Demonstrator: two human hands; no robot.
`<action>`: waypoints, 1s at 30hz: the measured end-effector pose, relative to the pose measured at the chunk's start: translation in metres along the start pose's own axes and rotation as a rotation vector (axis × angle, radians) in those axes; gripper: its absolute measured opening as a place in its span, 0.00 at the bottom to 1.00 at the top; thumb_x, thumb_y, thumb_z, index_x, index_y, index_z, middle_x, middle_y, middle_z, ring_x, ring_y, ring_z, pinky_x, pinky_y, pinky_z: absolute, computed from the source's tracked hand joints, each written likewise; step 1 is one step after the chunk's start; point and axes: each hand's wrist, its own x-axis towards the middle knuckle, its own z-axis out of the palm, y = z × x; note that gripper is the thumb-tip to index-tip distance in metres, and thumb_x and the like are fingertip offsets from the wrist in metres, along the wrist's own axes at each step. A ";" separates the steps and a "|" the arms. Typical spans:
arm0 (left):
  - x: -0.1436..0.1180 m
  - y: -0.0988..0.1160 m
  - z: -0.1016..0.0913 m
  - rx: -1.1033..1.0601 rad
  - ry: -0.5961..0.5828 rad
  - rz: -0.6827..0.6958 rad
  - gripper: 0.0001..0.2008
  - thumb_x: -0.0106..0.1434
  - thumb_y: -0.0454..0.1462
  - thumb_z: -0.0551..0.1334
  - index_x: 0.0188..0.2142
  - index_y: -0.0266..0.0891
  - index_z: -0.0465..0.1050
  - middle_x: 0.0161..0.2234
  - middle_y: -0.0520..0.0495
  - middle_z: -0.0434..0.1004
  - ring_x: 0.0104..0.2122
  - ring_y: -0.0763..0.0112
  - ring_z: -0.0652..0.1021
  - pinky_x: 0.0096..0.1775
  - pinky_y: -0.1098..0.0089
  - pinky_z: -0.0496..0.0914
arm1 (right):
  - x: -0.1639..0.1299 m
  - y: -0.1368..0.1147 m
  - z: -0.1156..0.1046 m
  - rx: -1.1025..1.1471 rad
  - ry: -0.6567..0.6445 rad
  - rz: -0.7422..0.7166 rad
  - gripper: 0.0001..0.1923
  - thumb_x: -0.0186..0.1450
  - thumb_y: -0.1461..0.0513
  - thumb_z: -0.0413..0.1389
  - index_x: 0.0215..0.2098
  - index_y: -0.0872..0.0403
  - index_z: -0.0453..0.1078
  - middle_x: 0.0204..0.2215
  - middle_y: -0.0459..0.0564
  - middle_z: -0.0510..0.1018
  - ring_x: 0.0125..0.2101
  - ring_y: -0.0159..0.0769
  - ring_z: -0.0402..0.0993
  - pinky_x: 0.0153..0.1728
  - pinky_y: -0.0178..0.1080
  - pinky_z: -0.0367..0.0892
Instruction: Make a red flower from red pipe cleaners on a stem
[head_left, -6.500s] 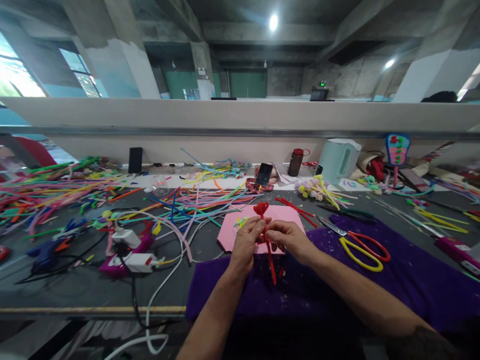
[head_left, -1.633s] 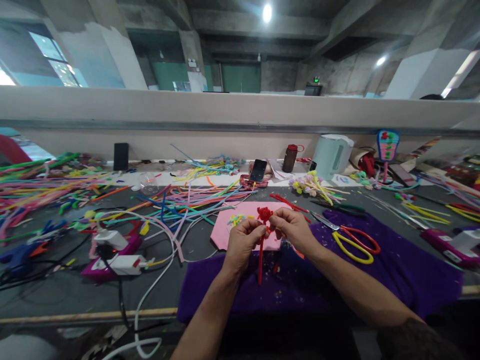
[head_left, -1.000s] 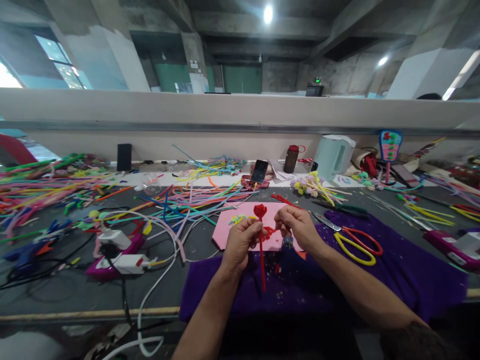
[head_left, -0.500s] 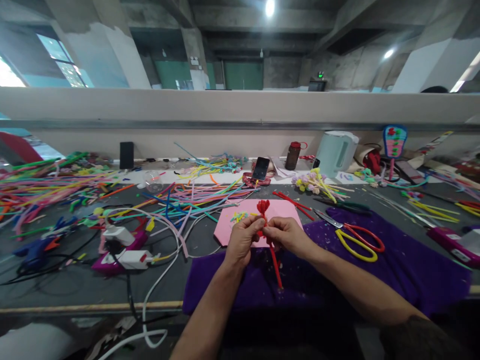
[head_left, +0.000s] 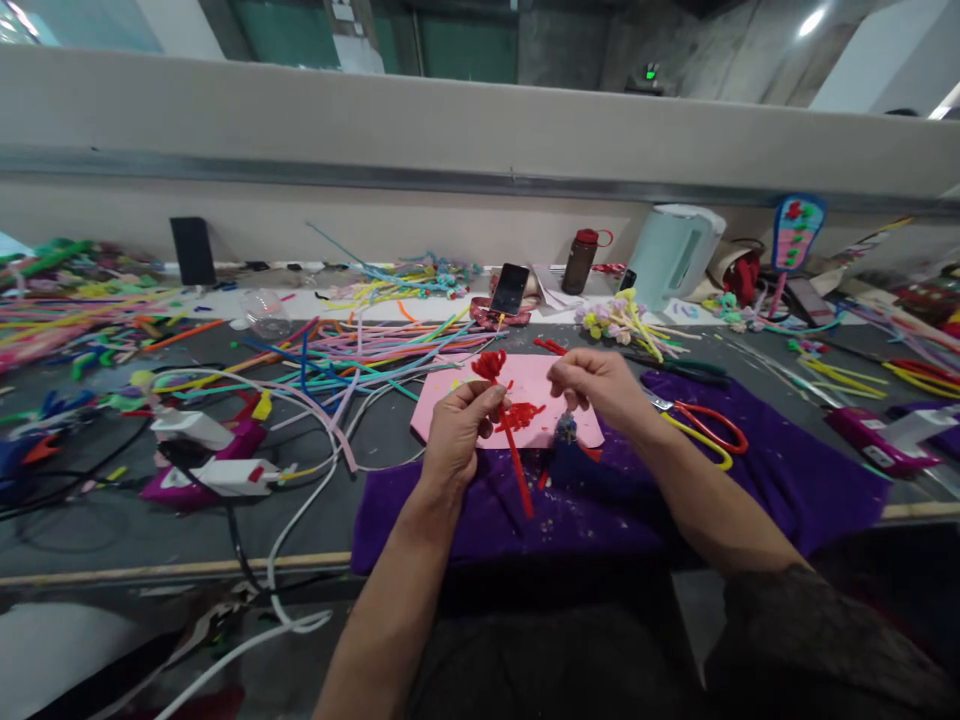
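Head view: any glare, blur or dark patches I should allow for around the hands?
Head view, center: the left hand and red flower are lit, though fine petal detail looks soft; head view, upper right: the lamp glares, well away from both hands; head view, left edge: the pipe cleaners smear; head view, bottom: dark below the purple cloth.

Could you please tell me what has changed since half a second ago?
The right hand has let go of the red flower and moved off to the right; whether it holds anything is unclear. The left hand still holds the flower. The kettle and bottle stayed put.
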 end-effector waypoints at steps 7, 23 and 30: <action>0.001 0.003 0.000 -0.054 -0.022 -0.036 0.10 0.46 0.39 0.66 0.26 0.35 0.70 0.18 0.55 0.67 0.16 0.84 0.64 0.19 0.79 0.54 | 0.032 0.038 -0.032 -0.239 -0.210 0.029 0.07 0.54 0.60 0.56 0.24 0.58 0.71 0.17 0.45 0.73 0.15 0.26 0.65 0.16 0.29 0.57; 0.001 0.002 0.000 -0.002 -0.038 -0.023 0.10 0.49 0.39 0.65 0.28 0.34 0.71 0.19 0.55 0.67 0.16 0.84 0.63 0.18 0.80 0.52 | 0.054 0.072 0.006 -1.018 -0.460 -0.180 0.10 0.56 0.59 0.54 0.35 0.51 0.74 0.34 0.49 0.77 0.33 0.36 0.70 0.29 0.32 0.54; 0.000 0.003 0.001 -0.003 -0.028 -0.039 0.10 0.48 0.39 0.66 0.28 0.34 0.71 0.19 0.55 0.68 0.15 0.85 0.62 0.17 0.80 0.52 | 0.058 0.078 -0.013 -0.883 -0.357 -0.103 0.08 0.56 0.63 0.53 0.33 0.56 0.72 0.29 0.49 0.76 0.29 0.33 0.68 0.27 0.31 0.55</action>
